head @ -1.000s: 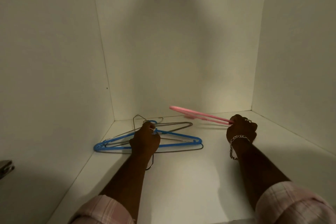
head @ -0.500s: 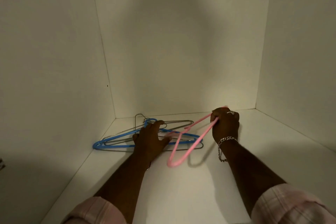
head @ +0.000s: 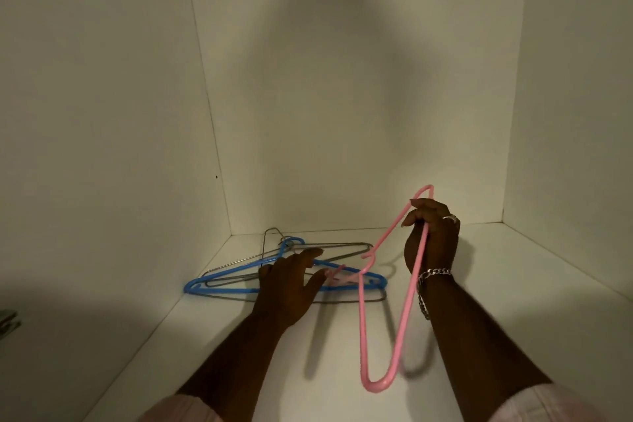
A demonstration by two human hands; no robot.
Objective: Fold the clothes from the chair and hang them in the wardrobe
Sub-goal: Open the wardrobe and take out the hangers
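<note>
I look into a white wardrobe compartment. My right hand (head: 432,237) grips one end of a pink plastic hanger (head: 362,336), which hangs lifted above the shelf with its other end toward me. A blue plastic hanger (head: 219,277) lies flat on the shelf at the back left, on top of thin grey wire hangers (head: 265,240). My left hand (head: 288,284) hovers over the blue hanger with fingers spread and relaxed, holding nothing. No clothes are in view.
The white shelf floor (head: 496,284) is bounded by a left wall (head: 102,147), a back wall (head: 359,113) and a right wall (head: 575,113). A metal part (head: 8,319) shows at the far left edge.
My right hand has lifted the pink hanger and swung it from level to hanging down toward me. My left hand has let go of the blue hanger and opened.
</note>
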